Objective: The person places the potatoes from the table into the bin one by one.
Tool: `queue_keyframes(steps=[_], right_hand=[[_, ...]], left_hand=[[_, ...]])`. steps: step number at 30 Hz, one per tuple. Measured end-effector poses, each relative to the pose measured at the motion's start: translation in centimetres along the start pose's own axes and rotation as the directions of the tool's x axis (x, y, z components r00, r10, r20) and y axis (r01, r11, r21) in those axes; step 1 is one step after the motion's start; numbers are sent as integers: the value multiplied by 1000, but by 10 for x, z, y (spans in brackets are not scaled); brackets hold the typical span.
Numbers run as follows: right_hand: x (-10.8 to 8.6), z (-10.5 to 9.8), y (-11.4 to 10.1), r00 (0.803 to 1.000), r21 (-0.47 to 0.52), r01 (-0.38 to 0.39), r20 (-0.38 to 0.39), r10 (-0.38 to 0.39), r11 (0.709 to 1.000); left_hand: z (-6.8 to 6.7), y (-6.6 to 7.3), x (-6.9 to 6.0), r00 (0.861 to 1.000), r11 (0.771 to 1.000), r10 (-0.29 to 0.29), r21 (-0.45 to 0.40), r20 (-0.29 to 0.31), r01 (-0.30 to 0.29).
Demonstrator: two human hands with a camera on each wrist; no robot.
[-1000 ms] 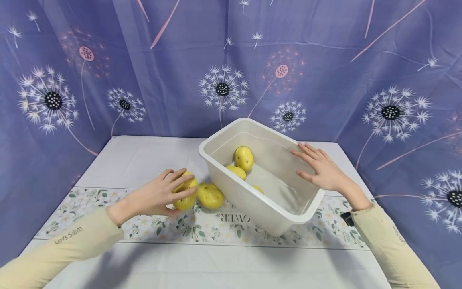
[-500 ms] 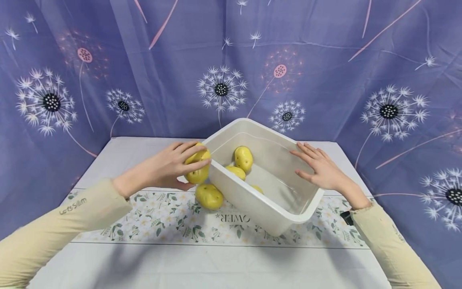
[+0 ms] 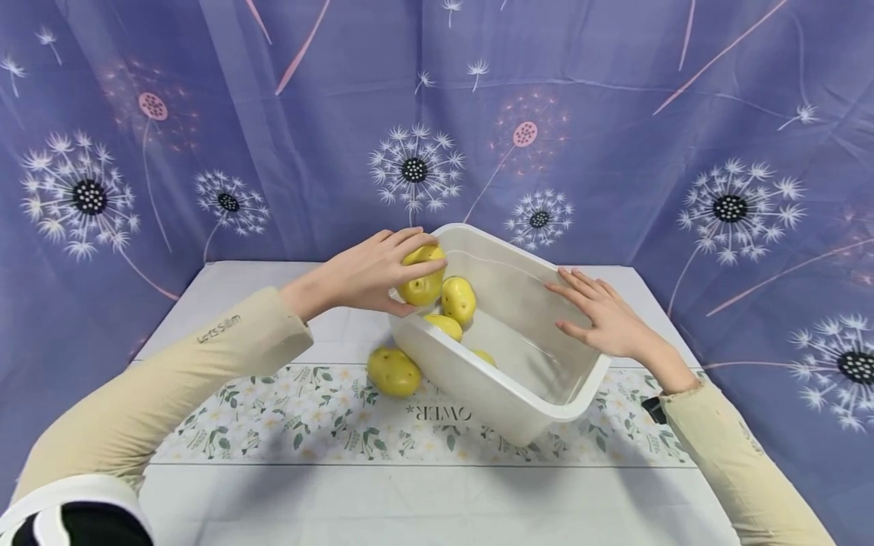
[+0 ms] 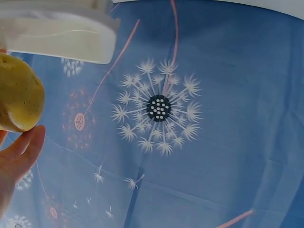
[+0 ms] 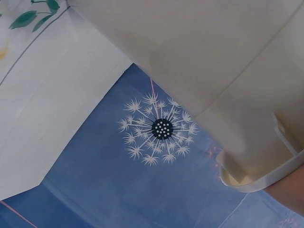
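Observation:
My left hand (image 3: 382, 269) grips a yellow potato (image 3: 423, 274) at the left end of the white bin (image 3: 501, 390), over its rim. In the left wrist view the potato (image 4: 20, 97) sits against the fingers, near the bin's rim (image 4: 97, 28). On the far right my right hand (image 3: 608, 315) lies over the bin's rim, its fingers spread and fairly straight. Inside the bin are an upright-looking potato (image 3: 459, 300), a second potato (image 3: 445, 327) and a third potato (image 3: 484, 357), the last two partly hidden by the near wall.
Another potato (image 3: 394, 371) lies on the table just outside the bin's left side. A floral runner (image 3: 287, 417) crosses the white tabletop (image 3: 382, 500). Purple dandelion-print curtains (image 3: 328, 152) enclose the back and sides. A black-and-white shape (image 3: 75, 516) shows at the lower left.
My left hand has lifted the potato from the table beside the bin and carried it up and right to the bin's left end. My right hand has stayed at the rim.

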State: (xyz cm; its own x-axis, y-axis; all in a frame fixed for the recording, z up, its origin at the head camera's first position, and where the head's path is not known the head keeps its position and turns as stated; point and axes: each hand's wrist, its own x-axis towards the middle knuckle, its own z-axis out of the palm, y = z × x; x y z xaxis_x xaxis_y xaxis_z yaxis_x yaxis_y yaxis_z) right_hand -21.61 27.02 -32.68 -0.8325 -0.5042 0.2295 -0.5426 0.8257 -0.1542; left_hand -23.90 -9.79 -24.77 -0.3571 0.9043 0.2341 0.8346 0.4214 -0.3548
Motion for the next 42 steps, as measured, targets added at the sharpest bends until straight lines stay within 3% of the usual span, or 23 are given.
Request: queue_keyframes(steps=[5,10,19,31,42], right_hand=[[0,0,0,1000,1,5,6,-5,1000],[1,-1,-1,1000,5,-9,11,8,1000],[1,-1,0,1000,3,-9,15,8,1000],[1,0,-1,1000,5,-3,20,3,1000],[1,0,0,1000,9,-4,13,4,1000]], left_hand=[[2,-3,24,998,1000,0,-21,59,1],[7,-8,46,991,1000,-2,19,134,0],[28,-17,70,983,1000,-8,27,185,3],[58,-24,77,961,999,-21,54,274,7],[61,-29,73,965,998,-20,55,262,6]])
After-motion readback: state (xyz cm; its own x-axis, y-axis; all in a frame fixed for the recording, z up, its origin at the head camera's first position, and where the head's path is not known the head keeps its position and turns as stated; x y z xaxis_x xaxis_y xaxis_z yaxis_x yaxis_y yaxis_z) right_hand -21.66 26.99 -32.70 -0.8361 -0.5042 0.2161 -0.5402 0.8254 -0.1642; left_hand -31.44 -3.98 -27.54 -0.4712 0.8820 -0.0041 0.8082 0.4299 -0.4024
